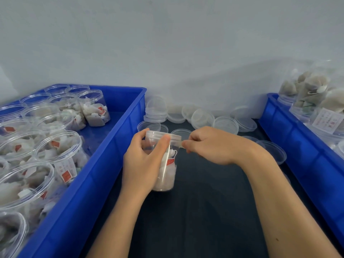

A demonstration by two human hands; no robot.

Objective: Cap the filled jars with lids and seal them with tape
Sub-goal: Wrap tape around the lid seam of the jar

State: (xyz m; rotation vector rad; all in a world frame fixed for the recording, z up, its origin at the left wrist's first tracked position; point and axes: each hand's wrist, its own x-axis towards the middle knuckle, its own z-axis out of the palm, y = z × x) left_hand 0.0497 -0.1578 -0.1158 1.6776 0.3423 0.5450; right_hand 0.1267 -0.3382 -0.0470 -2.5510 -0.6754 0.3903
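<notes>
Sealing of one capped jar (163, 164) at the centre of the dark mat (204, 211). The left hand (143, 161) grips the jar, fingers curled round its wall and thumb pressed on the lid (162, 135). The right hand (208, 146) pinches a strip of clear tape (179, 143) that runs to the lid's rim; this jar appears capped and partly sealed. The left bin (104, 164) holds many filled jars without lids, so most of the work seems to remain. Loose lids (202, 118) lie by the wall. The right bin (297, 146) is cut off; no tape roll is visible, and the strip's extent is hard to judge.
</notes>
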